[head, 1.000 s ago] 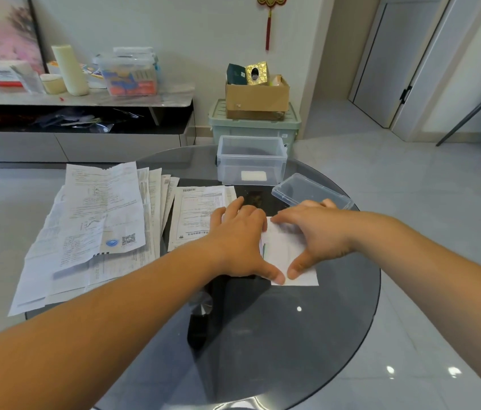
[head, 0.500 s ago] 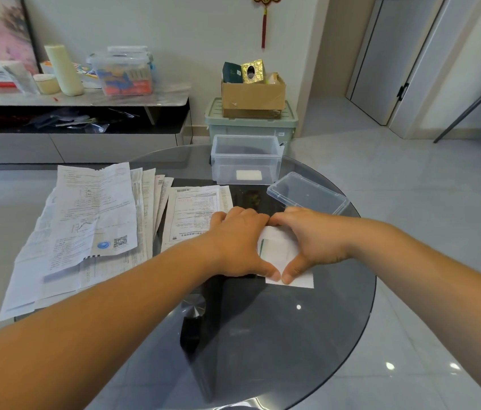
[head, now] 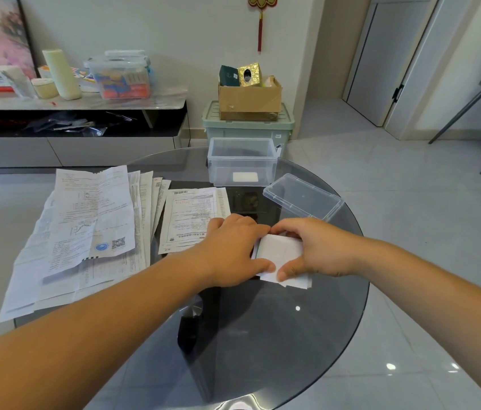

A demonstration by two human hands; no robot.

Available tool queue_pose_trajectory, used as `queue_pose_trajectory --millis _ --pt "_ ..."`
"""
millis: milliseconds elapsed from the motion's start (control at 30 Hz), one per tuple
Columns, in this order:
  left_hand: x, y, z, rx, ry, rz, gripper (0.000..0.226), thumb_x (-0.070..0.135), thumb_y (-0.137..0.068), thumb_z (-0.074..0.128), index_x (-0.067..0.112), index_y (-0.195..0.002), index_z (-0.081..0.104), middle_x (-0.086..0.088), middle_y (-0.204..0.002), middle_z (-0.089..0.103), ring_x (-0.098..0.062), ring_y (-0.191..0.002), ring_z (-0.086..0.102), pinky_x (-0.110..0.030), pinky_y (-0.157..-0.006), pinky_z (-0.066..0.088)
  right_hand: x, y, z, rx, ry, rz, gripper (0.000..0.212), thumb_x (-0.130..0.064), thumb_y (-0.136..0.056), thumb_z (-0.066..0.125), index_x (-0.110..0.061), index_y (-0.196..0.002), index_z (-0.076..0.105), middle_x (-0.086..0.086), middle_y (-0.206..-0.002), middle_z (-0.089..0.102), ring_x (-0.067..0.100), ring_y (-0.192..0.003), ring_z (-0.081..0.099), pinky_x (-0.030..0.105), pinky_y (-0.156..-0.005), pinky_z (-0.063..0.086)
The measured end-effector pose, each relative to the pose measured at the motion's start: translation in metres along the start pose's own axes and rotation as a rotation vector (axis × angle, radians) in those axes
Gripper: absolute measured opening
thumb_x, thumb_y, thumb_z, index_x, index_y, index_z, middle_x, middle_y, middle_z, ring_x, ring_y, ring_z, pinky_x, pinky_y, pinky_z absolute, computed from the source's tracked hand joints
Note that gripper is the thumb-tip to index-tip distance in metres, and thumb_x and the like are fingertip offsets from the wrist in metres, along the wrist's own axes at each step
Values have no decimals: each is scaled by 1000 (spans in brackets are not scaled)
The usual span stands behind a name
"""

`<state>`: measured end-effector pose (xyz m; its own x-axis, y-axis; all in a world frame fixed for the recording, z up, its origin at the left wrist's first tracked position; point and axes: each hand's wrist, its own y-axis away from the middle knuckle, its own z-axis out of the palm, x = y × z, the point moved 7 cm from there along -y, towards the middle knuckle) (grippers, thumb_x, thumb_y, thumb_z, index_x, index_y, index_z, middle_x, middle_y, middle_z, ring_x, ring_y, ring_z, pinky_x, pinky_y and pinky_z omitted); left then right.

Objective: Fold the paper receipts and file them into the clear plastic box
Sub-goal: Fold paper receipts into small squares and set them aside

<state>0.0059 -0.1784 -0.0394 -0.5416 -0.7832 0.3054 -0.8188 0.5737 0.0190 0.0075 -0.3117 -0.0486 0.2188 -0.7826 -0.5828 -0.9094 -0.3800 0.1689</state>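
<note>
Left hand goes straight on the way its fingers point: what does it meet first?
The right hand: the left hand points far-right over the receipt, and their fingertips about touch. Beyond it probably the lid, though depth is unclear.

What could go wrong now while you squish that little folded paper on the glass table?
1. The folded receipt under the left hand and right hand shows uneven layers at its near corner, so the crease might set crooked.
2. The stack of receipts hangs over the left edge of the glass table; a bump could slide it off.
3. The lid lies near the table's right edge, close to the right arm, and might get knocked down.
</note>
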Motion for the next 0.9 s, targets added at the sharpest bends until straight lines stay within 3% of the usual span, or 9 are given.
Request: queue_pose_trajectory --millis 167,300,400,467,633,767,900 --pt "7 3 -4 97 27 71 58 51 -89 64 32 -140 42 9 -128 58 -15 -121 48 -38 -108 24 -4 10 -8 66 21 -6 39 -38 -74 86 -38 -103 60 -18 -101 63 5 -94 62 22 -77 53" --pt "18 9 -5 186 -151 161 64 54 -93 55 31 -148 31 6 -128 58 -18 -120 48 -38 -108 26 -13 19 -6 84 171 -87 33 -37 -89 71 -33 -119 58 -16 -107 63 7 -100 59 25 -85 48" --pt "20 14 -8 249 -237 201 59 56 -94 52 28 -145 39 6 -126 59 -18 -118 48 -38 -108 28 -23 26 -5 123 316 -168 28 -37 -94 64 -30 -119 56 -23 -93 47 4 -93 49 15 -77 39" --pt "20 17 -9 258 -236 214 54 56 -95 51 29 -140 45 7 -125 59 -17 -118 48 -37 -108 27 -25 30 -3 129 345 -180 28 -39 -96 61 -31 -122 54 -25 -89 40 1 -88 44 16 -74 36" --pt "18 22 -8 220 -158 243 45 50 -97 53 30 -137 49 9 -123 61 -14 -114 50 -33 -104 31 -29 39 -5 208 308 -208 30 -41 -91 66 -35 -120 59 -24 -92 49 -1 -88 49 25 -77 44" --pt "15 27 -15 309 -139 237 33 44 -98 52 28 -126 59 7 -109 65 -14 -101 54 -35 -94 42 -41 45 -14 280 312 -250 22 -36 -93 66 -31 -114 62 -18 -92 51 5 -86 53 28 -74 48" --pt "14 28 -10 309 -191 203 34 46 -99 50 28 -127 55 7 -113 63 -15 -105 53 -36 -96 41 -39 39 -7 236 370 -229 24 -37 -95 63 -28 -118 60 -13 -97 49 9 -88 53 31 -76 49"
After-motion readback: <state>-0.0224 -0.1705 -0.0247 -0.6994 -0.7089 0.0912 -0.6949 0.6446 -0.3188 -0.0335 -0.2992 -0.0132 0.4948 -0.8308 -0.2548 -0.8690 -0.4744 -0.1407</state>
